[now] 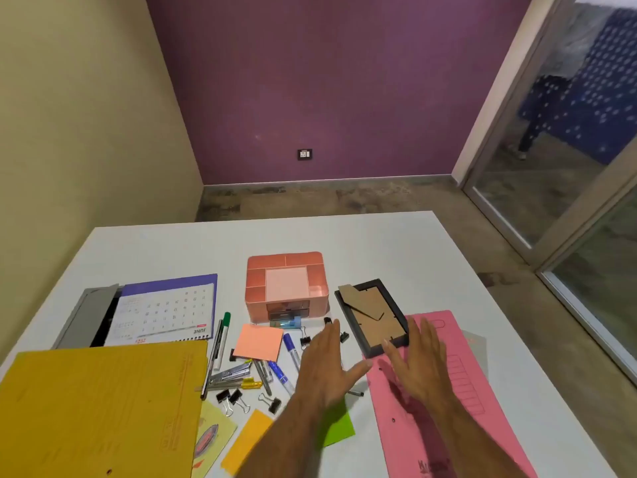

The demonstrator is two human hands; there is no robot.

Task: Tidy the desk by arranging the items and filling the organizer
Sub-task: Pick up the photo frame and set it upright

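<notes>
Your 2 hands are flat and open, holding nothing: your left hand [325,363] is over the pens just in front of the pink organizer [286,286], and your right hand [418,365] is over the pink folder [458,391]. The organizer sits in the middle of the white desk [396,250]. The black picture frame [372,317] lies face down just right of the organizer, and the yellow folder [100,408] lies far to its left.
</notes>
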